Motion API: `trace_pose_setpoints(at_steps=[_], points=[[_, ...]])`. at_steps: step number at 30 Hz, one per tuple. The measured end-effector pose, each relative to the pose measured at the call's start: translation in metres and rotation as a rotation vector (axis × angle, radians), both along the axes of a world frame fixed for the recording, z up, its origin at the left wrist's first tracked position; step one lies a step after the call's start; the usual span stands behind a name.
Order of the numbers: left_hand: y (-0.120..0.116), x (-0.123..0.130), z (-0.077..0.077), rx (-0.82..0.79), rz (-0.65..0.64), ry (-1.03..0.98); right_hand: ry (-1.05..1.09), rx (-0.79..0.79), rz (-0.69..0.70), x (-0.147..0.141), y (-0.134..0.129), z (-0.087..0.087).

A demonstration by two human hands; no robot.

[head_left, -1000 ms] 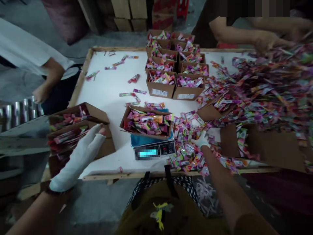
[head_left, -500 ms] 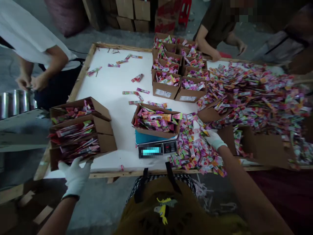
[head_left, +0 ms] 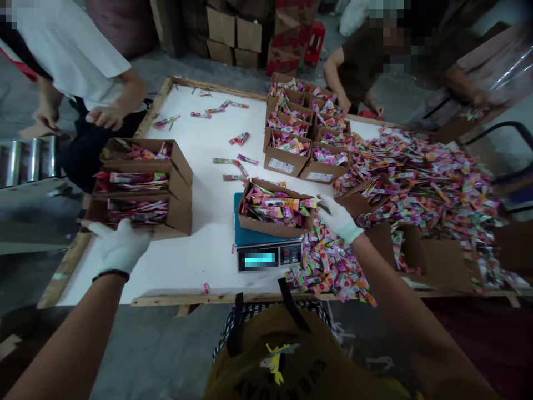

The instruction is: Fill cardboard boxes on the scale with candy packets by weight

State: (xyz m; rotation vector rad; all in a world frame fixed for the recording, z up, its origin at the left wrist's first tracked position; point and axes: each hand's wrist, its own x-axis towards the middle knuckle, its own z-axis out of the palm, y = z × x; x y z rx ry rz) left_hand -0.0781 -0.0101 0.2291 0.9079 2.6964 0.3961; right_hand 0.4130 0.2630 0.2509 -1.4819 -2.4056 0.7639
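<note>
My left hand (head_left: 122,244), in a white glove, lies with fingers spread against the near side of a cardboard box (head_left: 180,219) of candy sachets. That box is the closest of three standing in a row at the left. My right hand (head_left: 338,219), gloved too, is at the right end of another filled box (head_left: 275,226), its fingers apart near the sachets sticking out there. I cannot make out whether it touches them. This box sits slightly turned on the blue pan (head_left: 241,236) of a digital scale (head_left: 270,260). Loose sachets (head_left: 328,266) lie below my right hand.
Several filled boxes (head_left: 287,162) stand together at the back. A large sachet heap (head_left: 420,172) covers the table's right side, with a part-filled box (head_left: 410,244) before it. One co-worker (head_left: 83,61) is at the left by rollers (head_left: 35,161); others work across the table.
My left hand and the left boxes have moved away from the table's front edge. My right hand has gone from the loose sachets to the box on the scale, which has shifted slightly right.
</note>
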Motion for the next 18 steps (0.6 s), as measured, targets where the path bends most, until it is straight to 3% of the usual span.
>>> trace_pose_setpoints(at_steps=[3,6,8,10,13,16,18], points=[[0.032,0.045,0.036,0.128,-0.159,0.198,0.054,0.021,-0.053,-0.019,-0.005,-0.002],[0.073,0.111,0.057,0.332,-0.638,0.194,0.070,0.006,-0.120,-0.022,-0.006,-0.013],[0.102,0.152,0.060,0.285,-0.991,0.150,0.091,-0.051,-0.138,-0.021,-0.002,-0.022],[0.127,0.181,0.059,0.113,-1.177,0.118,0.101,-0.104,-0.154,-0.019,0.007,-0.033],[0.145,0.197,0.058,-0.087,-1.213,0.068,0.074,-0.129,-0.192,-0.014,0.031,-0.046],[0.139,0.194,0.067,-0.174,-1.239,0.018,0.058,-0.133,-0.237,-0.011,0.062,-0.047],[0.128,0.192,0.075,-0.277,-1.224,0.006,0.072,-0.131,-0.238,-0.013,0.076,-0.038]])
